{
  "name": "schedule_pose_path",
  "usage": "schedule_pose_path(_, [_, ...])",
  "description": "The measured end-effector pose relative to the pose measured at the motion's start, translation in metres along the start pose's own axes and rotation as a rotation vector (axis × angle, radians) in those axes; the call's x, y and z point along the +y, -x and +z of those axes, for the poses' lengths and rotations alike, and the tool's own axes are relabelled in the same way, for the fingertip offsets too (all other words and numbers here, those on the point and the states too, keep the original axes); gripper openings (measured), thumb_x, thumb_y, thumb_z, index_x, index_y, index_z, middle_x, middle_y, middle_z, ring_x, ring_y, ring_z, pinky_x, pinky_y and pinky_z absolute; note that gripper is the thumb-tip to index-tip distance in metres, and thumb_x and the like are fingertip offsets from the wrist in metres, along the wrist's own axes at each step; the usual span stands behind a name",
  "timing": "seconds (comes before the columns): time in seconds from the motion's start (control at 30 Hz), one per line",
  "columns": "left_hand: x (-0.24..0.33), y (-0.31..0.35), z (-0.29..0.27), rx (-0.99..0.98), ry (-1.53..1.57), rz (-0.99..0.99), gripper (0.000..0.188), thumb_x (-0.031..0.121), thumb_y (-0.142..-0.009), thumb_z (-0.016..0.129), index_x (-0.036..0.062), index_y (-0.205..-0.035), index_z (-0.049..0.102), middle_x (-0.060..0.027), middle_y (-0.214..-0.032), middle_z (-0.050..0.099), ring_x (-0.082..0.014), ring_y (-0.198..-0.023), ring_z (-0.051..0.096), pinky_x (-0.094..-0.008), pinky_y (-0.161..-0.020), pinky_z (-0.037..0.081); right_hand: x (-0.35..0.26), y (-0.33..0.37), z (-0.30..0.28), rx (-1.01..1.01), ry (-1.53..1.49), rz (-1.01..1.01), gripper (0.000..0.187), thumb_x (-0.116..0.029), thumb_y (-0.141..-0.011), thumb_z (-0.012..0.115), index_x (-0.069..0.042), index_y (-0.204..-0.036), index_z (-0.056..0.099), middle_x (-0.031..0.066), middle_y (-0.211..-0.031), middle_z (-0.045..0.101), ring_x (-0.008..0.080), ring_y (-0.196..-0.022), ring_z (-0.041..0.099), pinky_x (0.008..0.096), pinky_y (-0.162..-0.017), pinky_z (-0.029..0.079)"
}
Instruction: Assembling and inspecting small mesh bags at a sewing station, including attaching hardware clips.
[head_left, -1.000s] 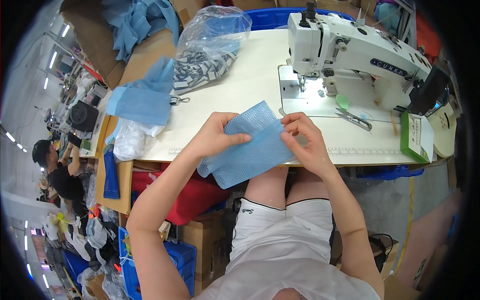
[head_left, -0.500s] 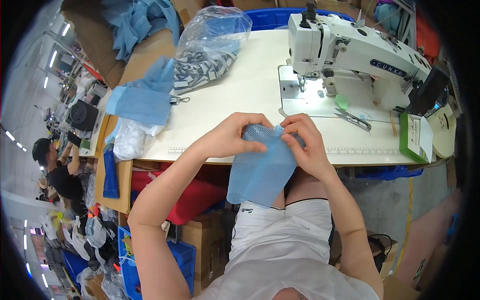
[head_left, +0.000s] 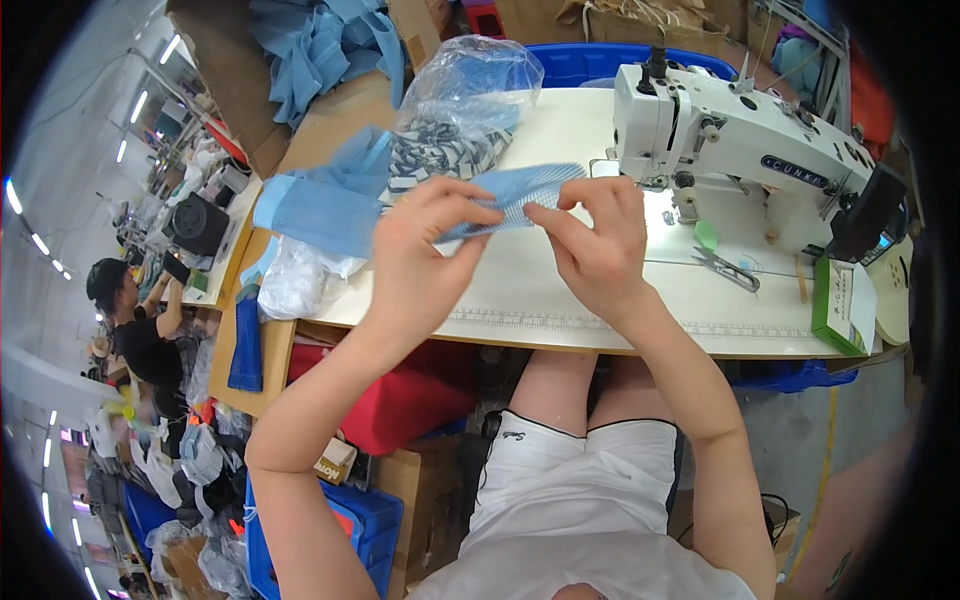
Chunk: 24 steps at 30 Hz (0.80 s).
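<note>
Both hands are raised over the table's front half, with a light blue mesh fabric piece (head_left: 532, 187) stretched between them. My left hand (head_left: 428, 238) is closed, pinching the mesh at its left side with thumb and fingers. My right hand (head_left: 600, 232) is closed on the mesh's right side, thumb and forefinger near its lower edge. The piece is tilted and seen at a slant, so its far face is hidden. Behind the left hand lie light blue fabric pieces (head_left: 318, 212) and a clear plastic bag (head_left: 470, 90) with black-and-white patterned strips.
At the back right stands a white sewing machine (head_left: 740, 130). Thread snips (head_left: 728, 270), a green piece (head_left: 706, 234) and a green-and-white box (head_left: 842, 308) lie near it. A ruler strip (head_left: 540, 318) runs along the front edge. Another person (head_left: 140, 330) is far left.
Both hands have lifted the mesh piece from over my lap to above the table, farther from me. The mesh has turned from hanging down to lying slanted between the hands.
</note>
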<state>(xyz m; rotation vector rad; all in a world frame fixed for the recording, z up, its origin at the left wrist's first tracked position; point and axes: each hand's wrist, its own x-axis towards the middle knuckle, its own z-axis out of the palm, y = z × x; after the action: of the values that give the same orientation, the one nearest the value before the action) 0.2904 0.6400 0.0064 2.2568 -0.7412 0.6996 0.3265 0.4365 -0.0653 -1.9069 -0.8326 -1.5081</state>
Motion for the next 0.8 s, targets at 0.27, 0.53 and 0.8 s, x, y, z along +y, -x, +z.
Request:
schedule_pose_path(0.27, [-0.027,0.096,0.083,-0.191,0.145,-0.347,0.023,0.020,-0.095,0.075,-0.0005,-0.104,0.076,-0.0121,-0.106,0.073,-0.0243,-0.083,0.069,-0.0319,-0.068,0.053,0.013,0.076,-0.003,-0.701,-0.183,0.108,0.016,-0.002,-0.075,0.070,-0.007,-0.090,0.071,0.0059,-0.096,0.061,0.0267,-0.093,0.058,0.0394,-0.078,0.051])
schedule_pose_path(0.53, [-0.035,0.098,0.103,-0.042,0.198,-0.553,0.017,0.009,-0.082,0.079,0.0018,-0.096,0.071,-0.0099,-0.084,0.069,-0.0176,-0.067,0.062,-0.0300,-0.059,0.048,0.002,0.078,-0.006,-0.745,-0.188,0.174,0.018,-0.004,-0.077,0.069,-0.007,-0.094,0.073,0.0063,-0.097,0.061,0.0271,-0.092,0.058,0.0393,-0.078,0.050])
schedule_pose_path(0.8, [-0.049,0.101,0.104,0.029,0.293,-0.575,0.031,0.011,-0.089,0.072,-0.0030,-0.116,0.066,-0.0108,-0.081,0.067,-0.0157,-0.071,0.061,-0.0294,-0.065,0.049,0.004,0.080,-0.005,-0.727,-0.209,0.211,0.022,-0.002,-0.073,0.070,-0.007,-0.094,0.075,0.0064,-0.097,0.061,0.0267,-0.093,0.058,0.0391,-0.078,0.051])
